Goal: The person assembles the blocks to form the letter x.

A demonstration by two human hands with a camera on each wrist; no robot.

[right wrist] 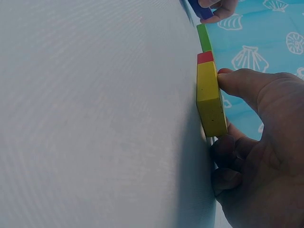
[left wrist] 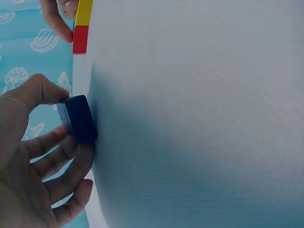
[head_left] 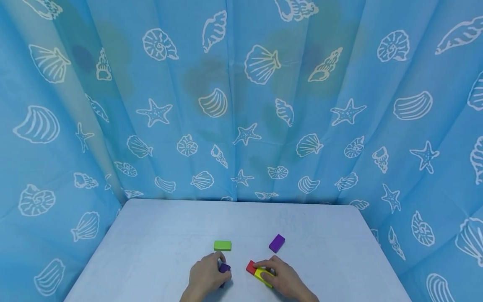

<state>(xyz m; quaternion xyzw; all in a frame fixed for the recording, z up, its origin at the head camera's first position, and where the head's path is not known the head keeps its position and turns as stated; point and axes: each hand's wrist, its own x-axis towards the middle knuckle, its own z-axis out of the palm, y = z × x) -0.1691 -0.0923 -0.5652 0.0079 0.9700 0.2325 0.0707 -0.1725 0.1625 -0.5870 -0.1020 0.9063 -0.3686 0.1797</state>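
My left hand (head_left: 206,274) pinches a dark purple block (left wrist: 81,118) between thumb and fingers, low over the white table. A red block (head_left: 250,267) and a yellow block (head_left: 263,277) lie end to end, touching, under my right hand (head_left: 284,277). In the right wrist view, thumb and fingers hold the yellow block (right wrist: 209,97) along its length. One right fingertip also touches the red block (left wrist: 80,40) in the left wrist view. Whether the purple block touches the table is hard to tell.
Beyond my left hand lies a light green block (head_left: 222,245). Another purple block (head_left: 277,243) rests at an angle beyond my right hand. The white table (head_left: 170,226) is bordered by a blue curtain (head_left: 234,105) with white shell prints.
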